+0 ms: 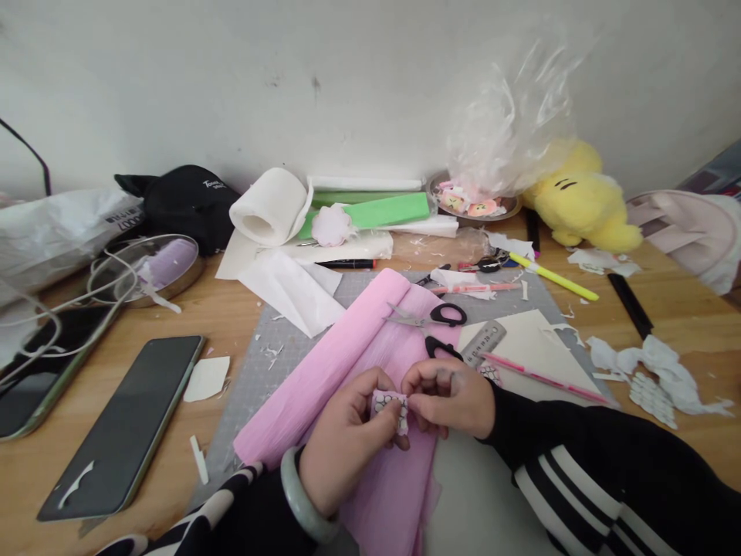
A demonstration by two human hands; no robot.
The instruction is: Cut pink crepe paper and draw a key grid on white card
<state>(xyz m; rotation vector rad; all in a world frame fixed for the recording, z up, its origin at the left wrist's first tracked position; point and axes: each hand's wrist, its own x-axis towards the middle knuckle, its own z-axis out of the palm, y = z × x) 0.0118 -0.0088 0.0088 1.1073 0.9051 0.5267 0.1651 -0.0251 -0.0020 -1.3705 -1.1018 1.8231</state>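
A small pink-edged piece with a black cell-like pattern (380, 400) is pinched between the thumb and fingers of my left hand (347, 428). At its right edge, the fingertips of my right hand (455, 398) close on the pink border. Pink crepe paper (324, 367), partly rolled, lies beneath both hands. Black-handled scissors (433, 318) rest on it with blades apart, just beyond my right hand. Near that hand are a metal ruler (485, 341), a similar patterned piece (490, 374) partly hidden, and a pink pencil-like stick (544, 378).
A grey cutting mat (246, 386) lies under the work. Left stand a phone (124, 425) and a metal dish (194, 266). Behind are a white paper roll (269, 205), green paper (387, 211) and a bowl (512, 207). A yellow plush (584, 197) and highlighter (556, 278) are right.
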